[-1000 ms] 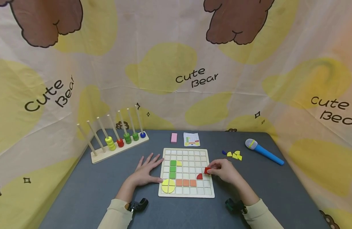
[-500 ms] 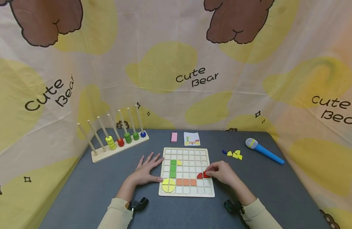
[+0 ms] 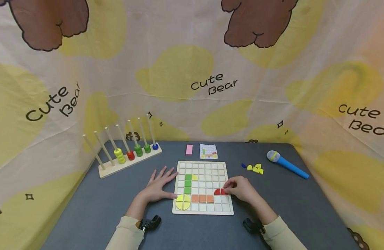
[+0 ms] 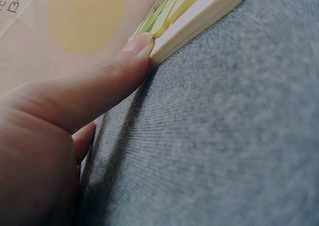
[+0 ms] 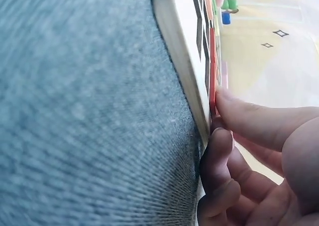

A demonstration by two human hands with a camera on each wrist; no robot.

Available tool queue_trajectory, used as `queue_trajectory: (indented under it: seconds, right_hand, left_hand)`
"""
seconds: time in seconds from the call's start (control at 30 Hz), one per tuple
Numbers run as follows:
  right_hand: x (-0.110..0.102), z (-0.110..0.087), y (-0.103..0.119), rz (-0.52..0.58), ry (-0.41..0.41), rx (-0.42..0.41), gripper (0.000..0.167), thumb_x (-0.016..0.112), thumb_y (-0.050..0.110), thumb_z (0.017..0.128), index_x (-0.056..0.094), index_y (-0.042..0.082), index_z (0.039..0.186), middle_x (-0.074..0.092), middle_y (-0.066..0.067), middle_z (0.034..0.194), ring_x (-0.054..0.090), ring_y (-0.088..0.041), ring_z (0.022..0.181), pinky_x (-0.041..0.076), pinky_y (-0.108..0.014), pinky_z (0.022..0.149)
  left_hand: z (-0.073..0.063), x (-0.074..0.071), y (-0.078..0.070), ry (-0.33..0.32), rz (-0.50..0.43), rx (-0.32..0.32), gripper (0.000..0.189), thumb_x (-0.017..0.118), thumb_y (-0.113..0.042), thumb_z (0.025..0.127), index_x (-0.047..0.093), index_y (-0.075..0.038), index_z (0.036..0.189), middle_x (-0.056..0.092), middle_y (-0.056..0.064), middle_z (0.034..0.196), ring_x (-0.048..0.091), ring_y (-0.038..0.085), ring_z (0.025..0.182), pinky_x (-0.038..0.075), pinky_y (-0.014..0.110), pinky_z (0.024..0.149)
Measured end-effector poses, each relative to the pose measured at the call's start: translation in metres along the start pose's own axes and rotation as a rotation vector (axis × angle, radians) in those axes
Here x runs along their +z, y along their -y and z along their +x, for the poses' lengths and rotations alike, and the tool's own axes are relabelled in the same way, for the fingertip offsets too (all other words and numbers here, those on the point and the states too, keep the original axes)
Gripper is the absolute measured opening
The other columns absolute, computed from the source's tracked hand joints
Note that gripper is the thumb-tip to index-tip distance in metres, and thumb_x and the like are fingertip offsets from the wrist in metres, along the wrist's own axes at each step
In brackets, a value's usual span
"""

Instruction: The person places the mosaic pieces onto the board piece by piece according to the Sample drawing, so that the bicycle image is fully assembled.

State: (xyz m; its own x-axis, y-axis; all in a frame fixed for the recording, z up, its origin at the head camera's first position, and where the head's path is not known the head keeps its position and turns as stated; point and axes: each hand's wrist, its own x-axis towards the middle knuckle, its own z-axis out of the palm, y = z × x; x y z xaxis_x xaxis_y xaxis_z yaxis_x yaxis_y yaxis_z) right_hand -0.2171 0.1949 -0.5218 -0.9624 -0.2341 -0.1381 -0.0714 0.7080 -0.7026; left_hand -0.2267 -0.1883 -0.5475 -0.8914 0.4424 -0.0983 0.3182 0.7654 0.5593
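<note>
A wooden grid board (image 3: 204,212) lies on the table with coloured tiles in its cells. My left hand (image 3: 157,189) is spread at its left edge; in the left wrist view the thumb (image 4: 127,56) touches the board's side near the yellow tiles. At the right edge, my right hand (image 3: 240,187) pinches a red square tile (image 3: 222,192), lying in the row beside a red quarter-circle tile (image 3: 217,192). The right wrist view shows the thumb (image 5: 239,111) on the tile's end, with curled fingers below it. Green tiles (image 3: 188,184), orange tiles (image 3: 202,198) and a yellow circle of quarter tiles (image 3: 183,205) fill other cells.
Behind the board lie a pattern card (image 3: 208,151) and a pink block (image 3: 189,149). Several yellow pieces (image 3: 256,169) and a blue piece (image 3: 243,165) are to the right, near a blue toy microphone (image 3: 289,165). A peg stand with beads (image 3: 129,163) is at back left.
My right hand has brought the red square tile down and left, from the board's right edge to flat beside the red quarter-circle. The left hand has stayed still.
</note>
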Motion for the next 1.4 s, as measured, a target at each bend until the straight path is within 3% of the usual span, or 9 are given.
queue_trajectory:
  seconds: [0.23,0.43,0.63,0.83,1.13,1.4]
  right_hand:
    - [-0.011,0.003,0.002,0.039,-0.064,0.018,0.01,0.082,0.017,0.085,0.075,0.013,0.092,0.065,0.002,0.075,0.055,-0.016,0.07,0.046,-0.027,0.06]
    - [-0.033,0.008,0.0,0.048,-0.16,0.018,0.014,0.079,0.021,0.089,0.075,0.012,0.099,0.068,-0.001,0.082,0.058,-0.017,0.069,0.051,-0.029,0.06]
    - [-0.056,0.017,-0.012,0.011,-0.202,-0.025,0.018,0.078,0.022,0.09,0.075,0.009,0.102,0.069,-0.004,0.085,0.06,-0.018,0.071,0.051,-0.029,0.061]
    - [-0.075,0.025,-0.029,0.014,-0.183,0.026,0.023,0.076,0.02,0.091,0.073,0.006,0.108,0.07,-0.008,0.091,0.06,-0.02,0.074,0.052,-0.03,0.061]
    - [-0.094,0.038,-0.054,0.005,-0.14,0.038,0.031,0.074,0.013,0.092,0.07,-0.001,0.119,0.071,-0.021,0.113,0.068,-0.025,0.084,0.056,-0.032,0.067]
    - [-0.097,0.046,-0.071,-0.074,-0.083,0.064,0.041,0.077,0.016,0.09,0.068,-0.002,0.125,0.065,-0.027,0.127,0.063,-0.035,0.106,0.054,-0.049,0.09]
  left_hand:
    - [0.0,0.002,0.001,0.002,0.0,-0.005,0.098,0.071,-0.071,0.078,0.032,-0.033,0.159,0.017,-0.002,0.17,-0.002,0.032,0.158,-0.012,0.062,0.121]
    - [0.0,0.002,0.002,-0.002,0.005,-0.007,0.099,0.071,-0.072,0.077,0.032,-0.033,0.159,0.018,-0.002,0.17,-0.002,0.032,0.158,-0.012,0.062,0.121]
    - [0.0,0.002,0.003,-0.001,0.005,-0.01,0.099,0.071,-0.072,0.077,0.032,-0.033,0.159,0.018,-0.002,0.17,-0.002,0.032,0.158,-0.012,0.062,0.121]
    - [0.0,0.002,0.001,0.002,0.002,-0.013,0.099,0.071,-0.073,0.077,0.033,-0.033,0.159,0.018,-0.002,0.17,-0.002,0.032,0.158,-0.012,0.062,0.121]
    - [0.0,0.001,0.0,0.003,-0.003,-0.014,0.099,0.071,-0.072,0.077,0.033,-0.033,0.159,0.019,-0.002,0.169,-0.002,0.032,0.158,-0.012,0.062,0.121]
    - [0.0,0.001,0.001,0.004,-0.001,-0.015,0.099,0.072,-0.071,0.077,0.032,-0.033,0.159,0.018,-0.002,0.17,-0.003,0.032,0.158,-0.012,0.062,0.121]
